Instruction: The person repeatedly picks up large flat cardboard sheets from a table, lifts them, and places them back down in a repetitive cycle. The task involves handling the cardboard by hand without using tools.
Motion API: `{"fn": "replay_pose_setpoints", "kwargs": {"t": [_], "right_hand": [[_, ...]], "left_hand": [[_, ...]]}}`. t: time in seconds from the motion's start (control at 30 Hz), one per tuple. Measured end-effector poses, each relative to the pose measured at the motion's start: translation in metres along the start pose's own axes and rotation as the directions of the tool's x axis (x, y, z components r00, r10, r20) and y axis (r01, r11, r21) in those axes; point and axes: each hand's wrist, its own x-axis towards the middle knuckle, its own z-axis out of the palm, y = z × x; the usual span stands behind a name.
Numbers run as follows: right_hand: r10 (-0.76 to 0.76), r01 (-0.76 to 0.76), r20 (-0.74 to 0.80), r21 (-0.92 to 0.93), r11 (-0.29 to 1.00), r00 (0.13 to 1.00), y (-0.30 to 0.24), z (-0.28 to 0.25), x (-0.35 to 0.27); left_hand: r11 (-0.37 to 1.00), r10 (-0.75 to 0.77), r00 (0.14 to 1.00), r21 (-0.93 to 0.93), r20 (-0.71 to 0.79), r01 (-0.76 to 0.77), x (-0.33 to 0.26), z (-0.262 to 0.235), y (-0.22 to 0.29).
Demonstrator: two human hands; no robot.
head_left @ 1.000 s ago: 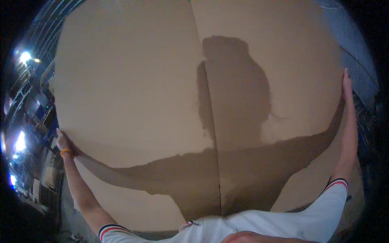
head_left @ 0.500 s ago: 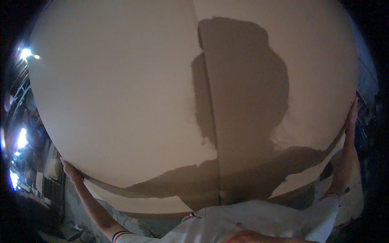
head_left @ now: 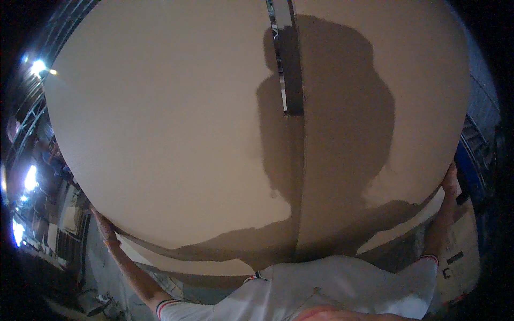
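Holding a big tan board (head_left: 176, 134) overhead is the step in hand. The left hand (head_left: 103, 224) grips the board's lower left edge and the right hand (head_left: 448, 179) its lower right edge, arms spread wide. A second board (head_left: 385, 107) lies just beside it, a narrow gap (head_left: 284, 59) between them. Next, I judge, comes a level push sideways. No containers show.

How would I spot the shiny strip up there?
Find the huge tan board that both hands grip, left hand and right hand. Follow its middle seam upward to the metal strip. It alone is narrow, dark and glinting; everything around is flat tan.
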Motion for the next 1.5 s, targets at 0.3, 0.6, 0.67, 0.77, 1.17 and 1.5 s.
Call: {"fn": "replay_pose_setpoints", "kwargs": {"t": [0.3,0.6,0.67,0.77,1.17,1.5], "right_hand": [[0.259,-0.089,-0.487,0.345,0.934,0.834,-0.063,0.082,0.039],[0.38,-0.301,-0.481,0.235,0.924,0.79,-0.029,0.053,0.063],[0.391,-0.235,-0.302,0.445,0.864,0.869,-0.025,0.033,0.079],[0.156,-0.183,0.098,0.425,0.887,0.983,-0.04,-0.007,0.11],[0.152,-0.015,-0.38,0.339,0.941,0.912,-0.05,0.036,0.147],[0.149,-0.109,-0.234,0.173,0.979,0.961,-0.016,0.018,0.132]], "left_hand": [[0.998,-0.011,0.939,-0.062,-0.343,-0.011,0.006,0.074,0.049],[0.999,-0.037,0.946,-0.017,-0.322,0.034,-0.052,0.113,0.045],[0.995,-0.099,0.963,-0.046,-0.251,0.09,-0.044,0.105,0.044],[0.999,-0.011,0.985,0.036,-0.174,0.018,-0.017,0.095,0.051],[0.992,-0.078,0.956,-0.114,-0.281,0.048,0.029,0.095,0.062],[0.99,-0.057,0.988,-0.139,-0.147,0.036,0.025,0.076,0.015]]}}
